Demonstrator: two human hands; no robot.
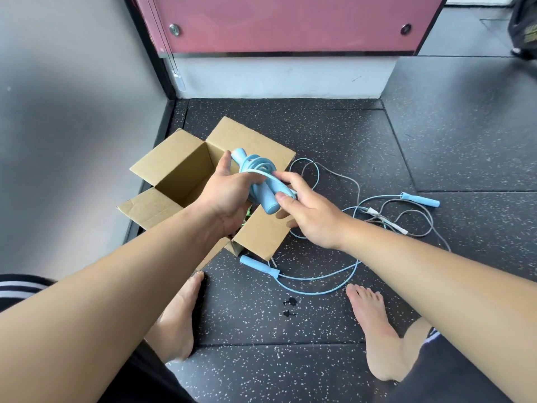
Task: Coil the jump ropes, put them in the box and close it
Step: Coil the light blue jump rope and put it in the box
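A light blue jump rope (258, 175), wound into a coil around its two thick handles, hangs over the open cardboard box (174, 167). My left hand (229, 193) grips the bundle from the left. My right hand (305, 207) pinches the loose end of its cord at the lower handle. A bit of green shows inside the box under my left hand. A second blue rope (319, 276) with slim handles (420, 199) lies loose on the floor to the right, tangled with a grey rope (386, 222) that has white handles.
The box stands with all flaps open on a dark speckled rubber floor (319, 315), close to a grey wall at the left and a pink panelled counter (290, 24) behind. My bare feet (374, 330) rest in front. A dark bag (523, 27) sits far right.
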